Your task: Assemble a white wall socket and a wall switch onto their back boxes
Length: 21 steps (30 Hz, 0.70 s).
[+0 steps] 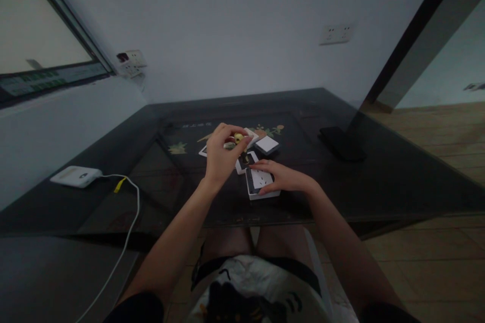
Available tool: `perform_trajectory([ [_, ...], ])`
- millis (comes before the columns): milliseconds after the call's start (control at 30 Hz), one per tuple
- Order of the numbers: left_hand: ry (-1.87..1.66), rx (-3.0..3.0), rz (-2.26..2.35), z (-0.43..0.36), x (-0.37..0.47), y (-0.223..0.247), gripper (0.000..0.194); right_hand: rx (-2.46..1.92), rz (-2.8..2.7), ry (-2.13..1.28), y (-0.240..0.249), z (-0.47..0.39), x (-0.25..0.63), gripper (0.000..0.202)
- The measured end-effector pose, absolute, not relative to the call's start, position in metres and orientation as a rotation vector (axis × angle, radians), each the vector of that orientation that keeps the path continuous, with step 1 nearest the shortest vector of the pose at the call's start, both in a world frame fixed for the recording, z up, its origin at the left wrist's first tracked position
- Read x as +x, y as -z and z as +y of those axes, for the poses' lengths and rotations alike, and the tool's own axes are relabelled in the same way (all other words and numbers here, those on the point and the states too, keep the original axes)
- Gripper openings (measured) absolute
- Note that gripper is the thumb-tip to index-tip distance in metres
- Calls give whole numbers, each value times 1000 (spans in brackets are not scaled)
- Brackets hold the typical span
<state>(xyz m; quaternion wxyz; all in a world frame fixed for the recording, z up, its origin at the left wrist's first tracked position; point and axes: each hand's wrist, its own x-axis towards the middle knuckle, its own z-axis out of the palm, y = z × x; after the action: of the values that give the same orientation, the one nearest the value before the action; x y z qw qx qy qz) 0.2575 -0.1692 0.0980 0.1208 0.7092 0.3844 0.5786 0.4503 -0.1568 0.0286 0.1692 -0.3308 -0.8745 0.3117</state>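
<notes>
A person seated at a dark glass-topped counter (379, 181) works on a white wall socket (261, 181) lying near its front edge. The right hand (282, 177) rests flat across the socket, fingers spread and pressing it down rather than curled around it. The left hand (223, 154) is raised just above and behind, its fingers pinched shut on a small yellow-tipped tool (238, 138), probably a screwdriver, whose dark shaft points down toward a second, opened socket part (245, 160). More white socket plates (267, 145) lie just beyond. Far to the left, a white box (76, 176) with a white cable (131, 222) sits well apart from the work.

The light is dim and the parts are small, so the tool's tip could likely slip off its mark and scratch the glass or jab the steadying fingers close beside it. A loosened small part could also roll off the smooth counter.
</notes>
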Motion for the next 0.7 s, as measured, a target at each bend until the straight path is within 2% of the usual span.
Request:
perform_trajectory([
  [267, -1321, 2099, 899, -169, 251, -109, 22, -937, -2503, -891, -27, -155, 450, 81],
  [500, -1632, 2184, 1150, -170, 256, -104, 10, -931, -2508, -870, -27, -156, 451, 79],
  [700, -1368, 2169, 923, -172, 250, -107, 27, -931, -2504, -870, -26, -155, 451, 80],
])
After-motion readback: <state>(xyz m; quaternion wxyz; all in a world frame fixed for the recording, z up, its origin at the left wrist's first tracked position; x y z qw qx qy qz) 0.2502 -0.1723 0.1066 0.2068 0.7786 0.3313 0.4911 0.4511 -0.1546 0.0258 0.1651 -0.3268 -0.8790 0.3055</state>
